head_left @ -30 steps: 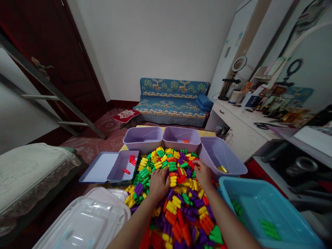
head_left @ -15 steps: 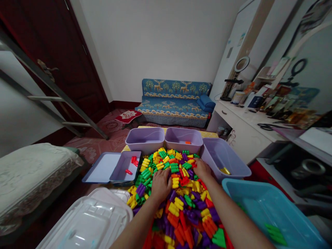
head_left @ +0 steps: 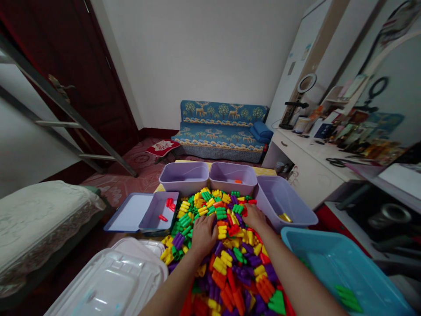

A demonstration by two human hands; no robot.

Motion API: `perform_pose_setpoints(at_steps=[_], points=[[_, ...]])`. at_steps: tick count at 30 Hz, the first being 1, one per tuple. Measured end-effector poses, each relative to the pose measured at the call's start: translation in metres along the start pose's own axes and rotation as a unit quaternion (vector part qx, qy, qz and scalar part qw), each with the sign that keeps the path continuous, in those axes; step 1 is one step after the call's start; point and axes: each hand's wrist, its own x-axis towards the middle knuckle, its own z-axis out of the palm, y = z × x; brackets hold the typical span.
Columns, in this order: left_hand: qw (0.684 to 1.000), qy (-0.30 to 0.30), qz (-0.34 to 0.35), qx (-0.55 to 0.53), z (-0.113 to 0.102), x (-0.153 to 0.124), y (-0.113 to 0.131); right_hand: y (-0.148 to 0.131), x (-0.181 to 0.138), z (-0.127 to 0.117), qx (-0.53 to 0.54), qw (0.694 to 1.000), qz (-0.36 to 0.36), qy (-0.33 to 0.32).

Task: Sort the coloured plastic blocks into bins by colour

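A large heap of plastic building blocks (head_left: pixel 226 263) in yellow, green, purple, orange and red lies in front of me. My left hand (head_left: pixel 204 235) rests flat on the left of the heap, fingers spread over green and yellow blocks. Further right, my right hand (head_left: pixel 255 217) reaches into the heap's far right side with bent fingers. A red block (head_left: pixel 245 211) shows by its fingertips; whatever is under those fingers is hidden. Another red block (head_left: pixel 251 202) lies just beyond them.
Behind the heap stand a purple bin (head_left: pixel 184 181), a second purple bin (head_left: pixel 232 188) with an orange block, and a third bin (head_left: pixel 272 206) with yellow ones. An open box (head_left: pixel 153 224) at left holds red blocks. A teal tub (head_left: pixel 332 254) holds green blocks; clear lids (head_left: pixel 131 272) lie left.
My right hand has drawn slightly back and down, and red blocks by its fingertips show more. My left hand stays where it was.
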Motion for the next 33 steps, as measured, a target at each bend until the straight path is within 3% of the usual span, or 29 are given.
perform_pose_setpoints(at_steps=[5,12,16,20,26,30,33], points=[[1.000,-0.002,0.004,0.003,-0.001,0.000,0.000,0.005,0.002,-0.002,0.150,0.987,-0.028,-0.040],[1.000,-0.002,0.001,0.006,-0.001,-0.001,0.000,-0.002,-0.013,-0.014,0.366,0.920,-0.035,-0.134],[1.000,-0.007,-0.001,0.010,-0.001,0.000,0.001,-0.011,-0.022,-0.024,0.433,0.887,-0.026,-0.156],[1.000,-0.013,-0.005,0.013,-0.002,0.000,0.001,-0.015,-0.027,-0.028,0.457,0.874,-0.020,-0.162],[1.000,-0.011,-0.005,0.010,-0.002,0.000,0.002,-0.011,-0.024,-0.021,0.441,0.889,-0.032,-0.118],[1.000,-0.009,-0.004,0.008,-0.001,0.000,0.001,-0.019,-0.008,-0.020,0.416,0.906,-0.066,-0.032],[1.000,-0.007,-0.004,0.008,-0.001,0.000,0.002,-0.034,0.007,-0.024,0.335,0.931,-0.139,0.041]])
